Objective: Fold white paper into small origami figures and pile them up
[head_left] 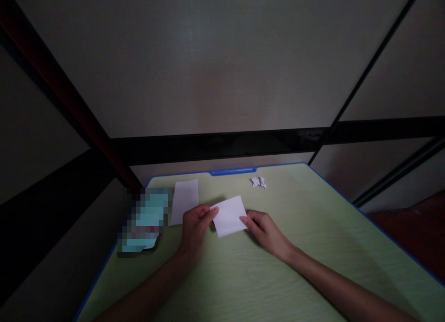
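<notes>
Between my two hands is a small white sheet of paper (229, 216), tilted a little and held above the table. My left hand (196, 224) pinches its left edge, thumb on top. At the right edge, my right hand (262, 227) grips it the same way, with the fingers hidden beneath. Another white sheet (185, 199) lies flat behind my left hand, which covers its lower right corner. Farther back, to the right, sits a small folded white paper piece (258, 182) with several points.
The light green table (313, 220) has a blue rim. A blurred-out device with a lit screen (148, 220) lies on its left side. Along the far edge runs a blue ledge (232, 172). Pale cabinet panels (222, 72) stand right behind the table.
</notes>
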### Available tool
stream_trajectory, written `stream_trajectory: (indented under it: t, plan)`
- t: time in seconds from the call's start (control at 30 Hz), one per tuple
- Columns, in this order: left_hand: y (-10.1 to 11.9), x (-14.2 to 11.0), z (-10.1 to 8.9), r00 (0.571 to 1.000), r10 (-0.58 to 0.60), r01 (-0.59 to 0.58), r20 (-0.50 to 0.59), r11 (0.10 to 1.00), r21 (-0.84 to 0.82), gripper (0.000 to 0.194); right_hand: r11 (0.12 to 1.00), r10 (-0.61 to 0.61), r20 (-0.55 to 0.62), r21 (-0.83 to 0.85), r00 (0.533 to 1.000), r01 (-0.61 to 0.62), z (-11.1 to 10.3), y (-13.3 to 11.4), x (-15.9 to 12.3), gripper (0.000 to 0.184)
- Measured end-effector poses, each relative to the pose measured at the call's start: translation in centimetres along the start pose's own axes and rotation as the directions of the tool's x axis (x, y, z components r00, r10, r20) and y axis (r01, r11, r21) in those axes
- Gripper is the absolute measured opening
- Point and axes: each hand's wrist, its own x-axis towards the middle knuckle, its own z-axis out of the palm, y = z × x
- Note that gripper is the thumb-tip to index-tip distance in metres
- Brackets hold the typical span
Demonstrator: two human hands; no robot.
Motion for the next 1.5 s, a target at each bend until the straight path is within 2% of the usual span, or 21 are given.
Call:
stream_trajectory:
  t: [0.1,0.2,0.33,0.43,0.6,0.7,0.8,1.03,1.33,1.5]
  plan:
    - [0.0,0.0,0.1,1.0,-0.018,0.018,-0.007,1.0,-0.021,0.017,0.999,-0.021,0.015,-0.04,1.0,0.021,-0.1,0.0,0.0,0.031]
    - [0.2,-0.1,0.2,1.0,-0.025,0.025,0.007,0.999,-0.024,0.017,1.0,-0.011,-0.029,0.002,1.0,0.011,-0.1,0.1,0.0,0.031]
    - [0.5,-0.3,0.3,0.998,-0.048,0.048,0.05,0.999,-0.011,0.017,0.989,0.06,-0.133,0.145,0.989,-0.04,-0.1,0.4,0.1,0.03]
    - [0.7,-0.6,0.4,0.995,-0.065,0.061,0.076,0.997,0.054,0.016,0.955,0.1,-0.224,0.294,0.969,-0.031,-0.2,0.7,0.3,0.028]
    - [0.6,-1.3,0.7,0.959,-0.141,0.094,0.244,0.976,0.194,0.014,0.885,0.162,-0.403,0.462,0.901,0.048,-0.6,0.9,0.8,0.021]
    - [0.5,-1.7,1.0,0.923,-0.187,0.115,0.336,0.968,0.223,0.014,0.831,0.234,-0.447,0.553,0.863,0.062,-0.6,0.9,1.1,0.019]
    - [0.5,-1.9,1.2,0.921,-0.195,0.128,0.337,0.969,0.211,0.014,0.773,0.294,-0.417,0.633,0.86,0.042,-0.4,0.9,1.1,0.018]
    - [0.4,-1.9,1.2,0.939,-0.184,0.136,0.29,0.974,0.179,0.016,0.759,0.28,-0.239,0.648,0.93,-0.062,-0.1,0.6,0.4,0.025]
    - [0.2,-1.9,1.0,0.938,-0.173,0.124,0.3,0.977,0.176,0.015,0.693,0.314,-0.2,0.717,0.928,-0.08,-0.2,0.8,0.5,0.022]
    - [0.2,-1.9,1.0,0.942,-0.164,0.122,0.292,0.98,0.156,0.016,0.695,0.285,-0.184,0.715,0.94,-0.071,-0.3,0.5,0.6,0.021]
